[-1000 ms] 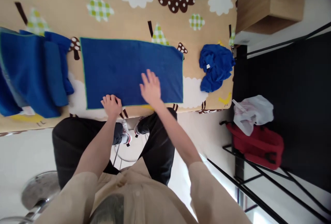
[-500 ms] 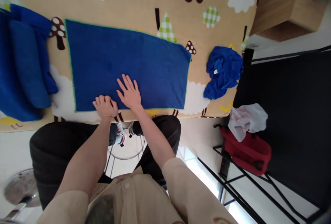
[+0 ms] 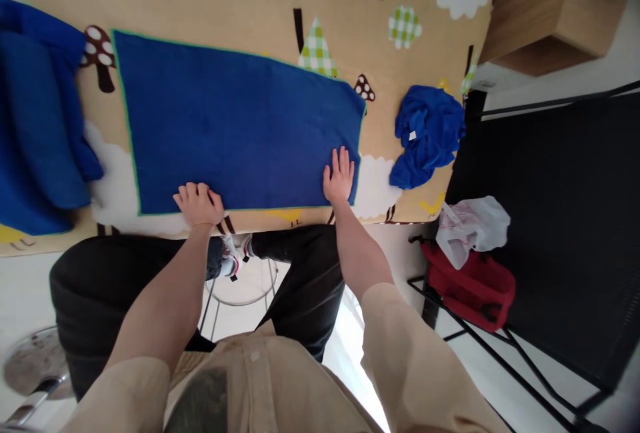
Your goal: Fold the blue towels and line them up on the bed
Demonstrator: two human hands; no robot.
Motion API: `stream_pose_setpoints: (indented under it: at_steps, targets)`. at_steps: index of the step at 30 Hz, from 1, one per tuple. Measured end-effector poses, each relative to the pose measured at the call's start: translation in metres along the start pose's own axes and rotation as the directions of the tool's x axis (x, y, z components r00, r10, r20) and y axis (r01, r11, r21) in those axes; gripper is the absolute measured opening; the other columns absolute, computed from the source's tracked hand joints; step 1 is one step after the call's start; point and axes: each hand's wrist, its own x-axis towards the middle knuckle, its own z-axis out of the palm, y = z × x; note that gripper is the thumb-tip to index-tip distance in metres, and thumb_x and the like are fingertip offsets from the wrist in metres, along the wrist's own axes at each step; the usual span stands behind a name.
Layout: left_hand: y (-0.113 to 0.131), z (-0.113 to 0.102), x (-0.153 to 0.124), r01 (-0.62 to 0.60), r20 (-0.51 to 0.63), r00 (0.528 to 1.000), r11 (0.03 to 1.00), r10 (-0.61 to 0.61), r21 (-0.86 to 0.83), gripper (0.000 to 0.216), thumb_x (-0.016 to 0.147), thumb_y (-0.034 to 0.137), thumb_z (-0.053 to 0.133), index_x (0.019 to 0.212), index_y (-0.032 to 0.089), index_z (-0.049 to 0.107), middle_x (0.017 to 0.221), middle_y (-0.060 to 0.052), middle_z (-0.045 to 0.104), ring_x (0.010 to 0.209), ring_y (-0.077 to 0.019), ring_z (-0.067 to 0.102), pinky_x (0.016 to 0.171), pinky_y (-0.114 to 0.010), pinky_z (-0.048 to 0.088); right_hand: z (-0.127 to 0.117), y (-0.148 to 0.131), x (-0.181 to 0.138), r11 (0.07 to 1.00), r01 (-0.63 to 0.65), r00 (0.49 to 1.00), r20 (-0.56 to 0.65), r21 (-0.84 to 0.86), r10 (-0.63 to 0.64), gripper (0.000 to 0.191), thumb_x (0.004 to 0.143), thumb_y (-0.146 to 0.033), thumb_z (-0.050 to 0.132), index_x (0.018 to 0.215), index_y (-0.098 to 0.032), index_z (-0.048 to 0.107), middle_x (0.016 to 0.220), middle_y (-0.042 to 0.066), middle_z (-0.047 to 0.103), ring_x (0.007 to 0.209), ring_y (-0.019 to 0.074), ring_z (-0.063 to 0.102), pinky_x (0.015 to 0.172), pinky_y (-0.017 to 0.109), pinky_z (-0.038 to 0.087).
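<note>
left hand (image 3: 199,204) and right hand (image 3: 339,176) lie unclenched, well apart, on a smooth, green-edged, oblong blue cloth (image 3: 235,126).

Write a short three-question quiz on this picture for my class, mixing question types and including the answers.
1. Multiple choice: The flat blue cloth is edged in:
A) red
B) green
C) white

2. True or false: The left hand rests at the near edge of the flat blue cloth.

3. Fill in the blank: The crumpled blue cloth lies closer to the person's ____ hand.

Key:
1. B
2. True
3. Right; the right hand lies near the end of the flat blue cloth that faces the crumpled one.
</note>
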Motion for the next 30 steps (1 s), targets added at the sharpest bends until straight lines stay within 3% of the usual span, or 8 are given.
stream_pose_setpoints:
  at_steps: [3, 8, 13, 23, 27, 29, 30]
  targets:
    - [0.000, 0.000, -0.001, 0.010, 0.021, 1.000, 1.000, -0.010, 0.019, 0.022, 0.087, 0.031, 0.058, 0.100, 0.015, 0.066, 0.118, -0.024, 0.059, 0.129, -0.0491, 0.048, 0.106, -0.071, 0.031, 0.001, 0.016, -0.004, 0.999, -0.021, 1.000, -0.008, -0.050, 0.020, 0.066, 0.109, -0.033, 0.024, 0.173, -0.019, 0.027, 0.179, 0.010, 0.024, 0.169, 0.0236, 0.016, 0.136, 0.058, 0.017]
    - [0.002, -0.003, -0.002, 0.019, 0.033, 0.999, 0.995, -0.022, 0.095, 0.022, 0.090, 0.030, 0.055, 0.101, 0.015, 0.066, 0.116, -0.023, 0.060, 0.126, -0.0468, 0.050, 0.106, -0.068, 0.033, 0.002, 0.017, -0.007, 0.997, -0.033, 0.999, -0.019, -0.073, 0.032, 0.066, 0.107, -0.030, 0.024, 0.172, -0.017, 0.029, 0.180, 0.009, 0.023, 0.169, 0.0238, 0.016, 0.137, 0.056, 0.016]
    - [0.003, -0.004, -0.004, 0.016, 0.022, 1.000, 0.982, -0.021, 0.189, 0.019, 0.094, 0.028, 0.052, 0.101, 0.016, 0.066, 0.116, -0.022, 0.060, 0.123, -0.0437, 0.052, 0.104, -0.063, 0.036, 0.004, 0.017, -0.008, 0.999, -0.035, 0.999, -0.035, 0.006, 0.035, 0.067, 0.105, -0.029, 0.030, 0.171, -0.016, 0.032, 0.178, 0.012, 0.027, 0.168, 0.0268, 0.018, 0.136, 0.060, 0.018]
    - [0.020, -0.016, -0.008, 0.088, -0.040, 0.996, 0.936, -0.079, 0.341, 0.021, 0.095, 0.020, 0.047, 0.099, 0.013, 0.066, 0.115, -0.023, 0.063, 0.120, -0.0378, 0.055, 0.106, -0.053, 0.039, 0.027, 0.034, -0.002, 0.983, 0.056, 0.981, -0.195, 0.177, -0.021, 0.069, 0.098, -0.030, 0.041, 0.165, -0.012, 0.043, 0.172, 0.017, 0.039, 0.163, 0.0329, 0.032, 0.133, 0.064, 0.022]
    - [0.055, -0.018, -0.015, 0.229, -0.155, 0.970, 0.924, -0.189, 0.306, 0.027, 0.097, 0.024, 0.044, 0.106, 0.012, 0.067, 0.122, -0.025, 0.064, 0.125, -0.0399, 0.055, 0.108, -0.057, 0.040, 0.030, 0.035, 0.000, 0.973, 0.070, 0.981, -0.192, 0.218, -0.028, 0.069, 0.097, -0.029, 0.042, 0.165, -0.014, 0.044, 0.172, 0.015, 0.040, 0.163, 0.0334, 0.032, 0.133, 0.065, 0.022]
    - [0.091, -0.007, -0.022, 0.171, -0.188, 0.974, 0.957, -0.128, 0.235, 0.034, 0.096, 0.025, 0.047, 0.120, 0.011, 0.066, 0.135, -0.026, 0.062, 0.134, -0.0398, 0.052, 0.114, -0.059, 0.038, 0.029, 0.035, 0.001, 0.972, 0.070, 0.982, -0.188, 0.223, -0.028, 0.070, 0.097, -0.028, 0.043, 0.166, -0.015, 0.043, 0.173, 0.014, 0.039, 0.163, 0.0329, 0.031, 0.133, 0.064, 0.022]
    - [0.113, 0.003, -0.027, 0.056, -0.162, 0.987, 0.979, -0.024, 0.195, 0.040, 0.096, 0.025, 0.048, 0.130, 0.011, 0.064, 0.144, -0.026, 0.058, 0.142, -0.0382, 0.049, 0.120, -0.058, 0.035, 0.029, 0.035, 0.001, 0.973, 0.069, 0.981, -0.190, 0.222, -0.026, 0.070, 0.097, -0.028, 0.042, 0.166, -0.015, 0.042, 0.173, 0.014, 0.039, 0.163, 0.0326, 0.031, 0.133, 0.064, 0.022]
